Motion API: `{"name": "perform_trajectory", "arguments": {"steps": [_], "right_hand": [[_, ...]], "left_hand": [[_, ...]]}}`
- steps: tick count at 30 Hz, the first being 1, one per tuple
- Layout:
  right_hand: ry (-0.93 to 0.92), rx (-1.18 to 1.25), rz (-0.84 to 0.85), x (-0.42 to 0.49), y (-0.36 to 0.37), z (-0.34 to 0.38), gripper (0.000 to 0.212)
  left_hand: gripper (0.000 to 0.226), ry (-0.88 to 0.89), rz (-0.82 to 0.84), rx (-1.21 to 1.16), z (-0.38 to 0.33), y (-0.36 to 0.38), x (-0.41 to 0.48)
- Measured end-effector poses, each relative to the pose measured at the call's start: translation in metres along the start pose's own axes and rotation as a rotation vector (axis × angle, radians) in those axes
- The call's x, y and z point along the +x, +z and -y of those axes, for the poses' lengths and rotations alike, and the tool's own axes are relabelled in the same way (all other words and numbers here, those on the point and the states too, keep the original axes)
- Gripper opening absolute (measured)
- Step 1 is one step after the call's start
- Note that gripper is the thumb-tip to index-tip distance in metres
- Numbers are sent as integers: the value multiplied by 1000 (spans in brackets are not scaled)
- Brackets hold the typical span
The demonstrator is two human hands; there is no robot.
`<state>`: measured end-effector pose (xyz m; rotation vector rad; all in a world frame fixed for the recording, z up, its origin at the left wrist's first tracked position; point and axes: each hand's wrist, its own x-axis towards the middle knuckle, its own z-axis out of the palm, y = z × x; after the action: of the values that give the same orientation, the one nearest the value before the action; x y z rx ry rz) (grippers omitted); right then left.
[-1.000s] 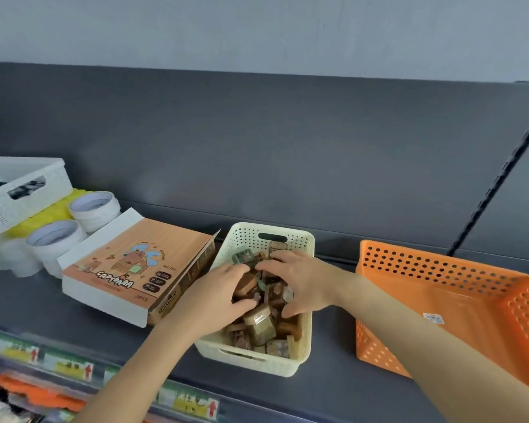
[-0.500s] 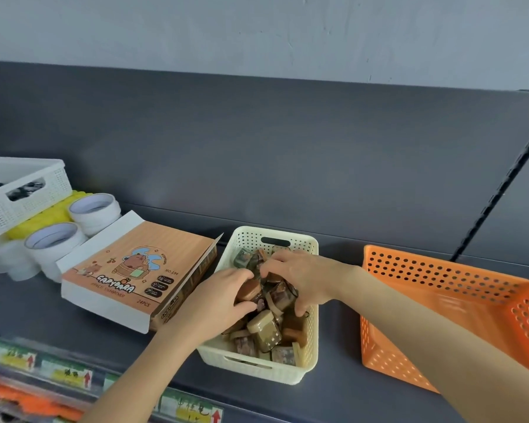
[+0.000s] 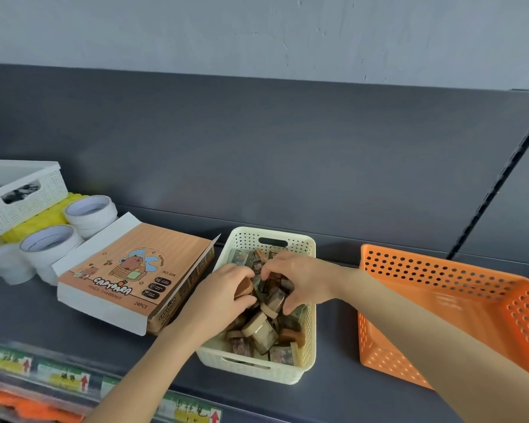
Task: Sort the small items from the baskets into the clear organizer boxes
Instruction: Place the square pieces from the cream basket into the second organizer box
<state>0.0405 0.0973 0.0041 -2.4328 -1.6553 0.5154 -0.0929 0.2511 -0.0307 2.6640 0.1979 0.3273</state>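
A cream perforated basket stands on the dark shelf, filled with several small brown pencil sharpeners. Both hands are inside it. My left hand grips a brown sharpener at the basket's left side. My right hand reaches in from the right, its fingers curled over the pile and pinching sharpeners near the middle. An orange capybara sharpener box lies open-ended just left of the basket. No clear organizer box is in view.
An orange perforated basket sits tilted at the right. At the far left are white tape rolls, a yellow item and a white basket. Price labels line the shelf's front edge.
Both hands have stayed in the cream basket and shifted slightly among the sharpeners; the left hand now shows a brown sharpener in its grip. The camera view moved a little.
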Motion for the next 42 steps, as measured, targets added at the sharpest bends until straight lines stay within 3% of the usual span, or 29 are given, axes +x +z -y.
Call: {"name": "perform_trajectory", "arguments": {"steps": [4, 9, 17, 21, 25, 29, 35, 42], "right_hand": [[-16, -63, 57, -1, 0, 4, 59], [-27, 19, 45, 1, 7, 6, 40], [89, 228, -202, -11, 10, 1, 34], [160, 346, -435, -19, 8, 3, 28], [291, 756, -657, -29, 6, 1, 22], [275, 986, -693, -36, 6, 6, 13], [294, 1277, -681, -43, 13, 16, 19], [301, 1591, -810, -63, 23, 31, 27]], "left_hand": [[38, -2, -17, -29, 2, -4, -2], [34, 44, 25, -52, 3, -6, -6], [29, 20, 64, -64, -2, -9, -6], [29, 12, 59, -80, -6, -11, -5], [59, 43, 311, -60, -9, -19, -4], [70, 133, 478, 190, -11, -18, -3], [63, 163, 427, 200, -8, -16, 2], [75, 97, 169, 15, -20, -24, 10]]}}
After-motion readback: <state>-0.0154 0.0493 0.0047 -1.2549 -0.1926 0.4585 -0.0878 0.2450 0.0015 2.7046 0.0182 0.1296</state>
